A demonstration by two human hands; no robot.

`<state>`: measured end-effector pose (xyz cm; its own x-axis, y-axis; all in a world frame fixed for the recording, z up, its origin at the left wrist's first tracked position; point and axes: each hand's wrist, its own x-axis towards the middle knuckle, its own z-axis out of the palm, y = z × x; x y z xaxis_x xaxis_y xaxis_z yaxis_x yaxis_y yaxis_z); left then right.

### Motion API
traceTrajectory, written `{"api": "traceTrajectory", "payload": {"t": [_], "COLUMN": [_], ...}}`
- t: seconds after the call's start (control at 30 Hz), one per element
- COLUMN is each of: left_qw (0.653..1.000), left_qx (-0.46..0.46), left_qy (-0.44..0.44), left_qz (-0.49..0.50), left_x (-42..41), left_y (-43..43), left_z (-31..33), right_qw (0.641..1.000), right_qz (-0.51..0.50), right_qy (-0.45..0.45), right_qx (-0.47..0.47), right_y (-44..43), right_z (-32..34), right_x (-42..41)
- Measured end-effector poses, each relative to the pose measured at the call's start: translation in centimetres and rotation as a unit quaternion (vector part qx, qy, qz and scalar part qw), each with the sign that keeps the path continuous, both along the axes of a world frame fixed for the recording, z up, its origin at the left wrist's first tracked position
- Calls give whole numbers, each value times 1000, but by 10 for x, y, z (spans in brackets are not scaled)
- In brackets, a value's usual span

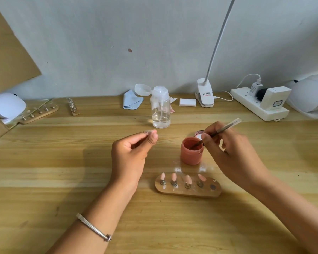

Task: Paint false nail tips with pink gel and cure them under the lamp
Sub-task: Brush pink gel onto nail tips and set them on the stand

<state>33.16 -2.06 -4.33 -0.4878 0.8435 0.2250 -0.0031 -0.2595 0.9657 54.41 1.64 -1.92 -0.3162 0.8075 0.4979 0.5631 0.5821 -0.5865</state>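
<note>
Much open tabletop point(44, 171) left of hands point(130, 154) point(233, 153)

No wording is legible. The white plastic clip base of the desk lamp point(205, 97), left of the long white power strip point(249, 105), carries a blurred red-and-black label; the white cube charger point(274, 97) on that strip has an unreadable panel.

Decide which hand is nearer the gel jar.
Right. The right hand holds a brush dipped into the jar, beside its rim. The left hand, pinching a clear tip, sits apart on the jar's left.
</note>
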Motion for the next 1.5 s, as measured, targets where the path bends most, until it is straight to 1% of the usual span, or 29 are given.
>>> {"api": "traceTrajectory", "payload": {"t": [0.17, 0.4, 0.47, 0.53, 0.67, 0.8, 0.97, 1.03, 1.07, 1.13, 1.2, 1.27, 1.37, 1.5], "left_qw": [1000, 997, 998, 998, 998, 998, 997, 997, 996, 995, 993, 992, 991, 991], "left_qx": [6, -3, -6, -3, -1, -13, -20, -16, -13, -6, 0, 10, 23, 29], "left_qy": [26, 73, 68, 63, 56, 42, 35, 41, 47, 62, 73, 85, 87, 85], "left_qz": [-7, -1, 0, -5, -25, -46, -62, -67, -70, -78, -88, -95, -96, -98], "left_x": [2, 5, 5, 6, 8, 10, 12, 12, 12, 13, 13, 14, 16, 18], "left_y": [2, 1, 1, 0, -1, -2, -2, -3, -3, -4, -5, -6, -9, -11], "left_z": [-1, -2, -1, -1, 0, -1, 0, 1, 1, 2, 2, 2, 3, 5], "right_qw": [1000, 1000, 999, 999, 999, 998, 999, 997, 994, 978, 946, 911, 864, 829], "right_qz": [-4, 7, 4, 4, 1, 0, 10, 4, 2, -6, -20, -30, -21, -10], "right_qy": [28, 24, 43, 45, 33, 60, 41, 73, 107, 203, 300, 371, 439, 475], "right_qx": [-4, -10, 7, 18, 13, 25, -1, 2, -9, -57, -117, -177, -245, -294], "right_y": [1, 0, -1, -1, -1, 0, -1, -1, -1, 0, 2, 3, 4, 5], "right_z": [-1, -2, -2, -2, -4, -3, -4, -2, -1, 3, 5, 6, 6, 5], "right_x": [2, 2, 3, 3, 4, 6, 6, 7, 8, 9, 11, 15, 20, 21]}}
